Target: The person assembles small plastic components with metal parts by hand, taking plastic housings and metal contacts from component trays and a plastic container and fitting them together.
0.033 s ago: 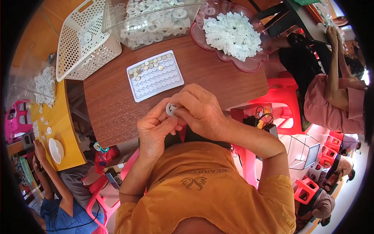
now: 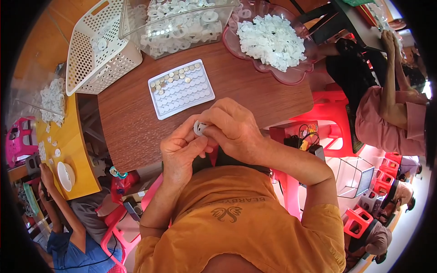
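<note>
Above the table's front edge, my left hand [image 2: 177, 144] pinches a small white round plastic part [image 2: 199, 128] with dark slots in it. My right hand [image 2: 236, 132] grips the same part from the other side with thumb and fingertips. Its far side is partly covered by my fingers. Just beyond my hands lies a white tray [image 2: 185, 99] with rows of round pockets. Several silver button cells [image 2: 181, 71] sit in its far rows and left end; the nearer pockets hold none.
At the back stand a white perforated basket [image 2: 102, 68], a clear box [image 2: 157, 51] of white round parts and a pink scalloped bowl [image 2: 291, 78] of small whitish pieces. On the left, a person works at a yellow table [image 2: 84, 159] with a white bowl [image 2: 66, 176]. A red stool [image 2: 325, 109] stands right.
</note>
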A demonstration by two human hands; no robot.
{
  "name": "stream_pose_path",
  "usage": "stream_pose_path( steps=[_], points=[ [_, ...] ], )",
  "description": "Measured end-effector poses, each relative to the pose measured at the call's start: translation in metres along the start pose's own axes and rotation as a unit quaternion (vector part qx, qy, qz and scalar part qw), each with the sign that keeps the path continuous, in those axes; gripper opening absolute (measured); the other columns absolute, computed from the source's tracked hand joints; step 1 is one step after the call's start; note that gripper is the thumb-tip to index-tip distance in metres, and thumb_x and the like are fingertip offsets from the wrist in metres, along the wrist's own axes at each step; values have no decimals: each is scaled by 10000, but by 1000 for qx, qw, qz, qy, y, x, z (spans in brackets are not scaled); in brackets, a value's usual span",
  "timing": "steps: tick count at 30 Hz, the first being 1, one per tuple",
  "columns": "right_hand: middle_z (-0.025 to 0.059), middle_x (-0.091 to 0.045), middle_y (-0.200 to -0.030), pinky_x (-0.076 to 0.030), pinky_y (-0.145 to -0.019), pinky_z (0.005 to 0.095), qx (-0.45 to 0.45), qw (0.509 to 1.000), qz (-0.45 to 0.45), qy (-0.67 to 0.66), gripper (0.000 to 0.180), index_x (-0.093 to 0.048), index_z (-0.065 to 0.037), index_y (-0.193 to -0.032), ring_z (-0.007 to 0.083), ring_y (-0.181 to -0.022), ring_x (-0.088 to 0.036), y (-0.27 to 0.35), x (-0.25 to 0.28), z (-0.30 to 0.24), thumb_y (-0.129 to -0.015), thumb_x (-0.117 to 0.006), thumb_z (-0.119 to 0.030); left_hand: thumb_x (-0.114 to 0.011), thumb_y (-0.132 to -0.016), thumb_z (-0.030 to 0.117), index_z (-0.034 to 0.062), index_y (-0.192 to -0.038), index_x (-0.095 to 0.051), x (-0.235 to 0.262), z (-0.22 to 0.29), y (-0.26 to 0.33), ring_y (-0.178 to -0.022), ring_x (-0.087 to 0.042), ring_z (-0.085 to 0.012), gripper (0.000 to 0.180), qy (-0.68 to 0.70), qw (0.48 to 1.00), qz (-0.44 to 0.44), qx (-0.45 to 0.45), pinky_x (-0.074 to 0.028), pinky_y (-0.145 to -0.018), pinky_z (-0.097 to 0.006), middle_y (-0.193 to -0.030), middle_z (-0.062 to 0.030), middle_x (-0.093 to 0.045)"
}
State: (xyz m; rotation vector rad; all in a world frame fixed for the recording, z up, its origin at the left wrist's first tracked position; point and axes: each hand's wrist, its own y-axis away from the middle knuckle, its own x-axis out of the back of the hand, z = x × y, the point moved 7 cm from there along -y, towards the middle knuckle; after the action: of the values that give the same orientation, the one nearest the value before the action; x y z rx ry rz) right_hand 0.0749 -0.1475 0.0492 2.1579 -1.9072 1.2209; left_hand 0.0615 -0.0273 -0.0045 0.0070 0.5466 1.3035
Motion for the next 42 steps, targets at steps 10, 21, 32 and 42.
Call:
stream_pose_path(
  steps=[10, 21, 32, 42],
  points=[
    [86, -517, -765, -452, -582, 365, 11, 998, 65, 7, 264, -560, -47, -863, 292, -707, -525, 0, 6, -4, -631, -675, 6, -540, -889, 76, -68, -1111, -568, 1, 4, -1, -642, -606, -114, 266, 22, 999, 11, -21, -435, -503, -197, -801, -85, -643],
    [49, -571, -732, -446, -538, 259, -252, 927, 27, -278, 99, -565, -6, -831, 100, -628, -538, 21, -14, 23, -779, -649, -3, -565, -884, 71, -71, -1060, -599, 8, 5, 3, -607, -614, -142, 229, 16, 995, 65, -71, -441, -476, -206, -842, -106, -647],
    [38, -568, -669, -445, -500, 199, -277, 892, 43, -354, 99, -513, 6, -821, 53, -583, -554, 25, -21, 20, -821, -612, 1, -563, -884, 80, -80, -1076, -585, 8, 3, 4, -594, -610, -141, 251, 33, 995, 73, -62, -434, -463, -209, -842, -114, -646],
    [18, -583, -769, -452, -570, 198, -289, 880, 56, -372, 108, -577, 3, -930, 36, -687, -542, 33, -24, 29, -824, -587, 17, -507, -855, 12, -89, -1161, -527, 9, 0, 0, -620, -623, -162, 323, 43, 998, 31, -17, -463, -495, -212, -819, -157, -647]
  ],
)
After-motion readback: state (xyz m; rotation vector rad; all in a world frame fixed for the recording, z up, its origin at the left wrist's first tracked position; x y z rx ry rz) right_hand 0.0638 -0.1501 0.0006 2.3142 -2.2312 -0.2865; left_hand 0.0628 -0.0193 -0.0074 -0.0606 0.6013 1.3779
